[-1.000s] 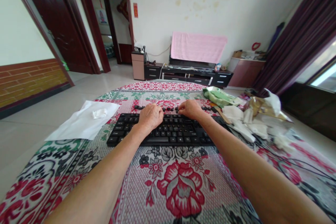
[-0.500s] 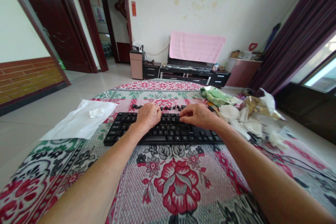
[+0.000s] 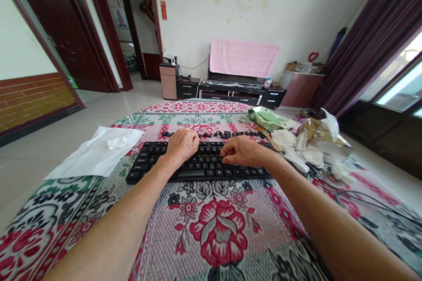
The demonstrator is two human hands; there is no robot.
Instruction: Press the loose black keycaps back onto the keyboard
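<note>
Flowered tablecloth (image 3: 219, 237) spread underneath. Black keyboard (image 3: 206, 165) lay on it below both hands, long axis left to right, crosswise to the forearms. Right hand (image 3: 242, 151) sat right of middle over the keys, fingers bent, thumb close to fingertips; couldn't tell if it pinched anything. Left hand (image 3: 183, 145) was curled over the far side, left of middle; grip hidden, couldn't tell. Loose black pieces (image 3: 227, 134) ran in a rough row just beyond the far edge, parallel to it; left hand was nearer that row, right hand lower, over the keys.
</note>
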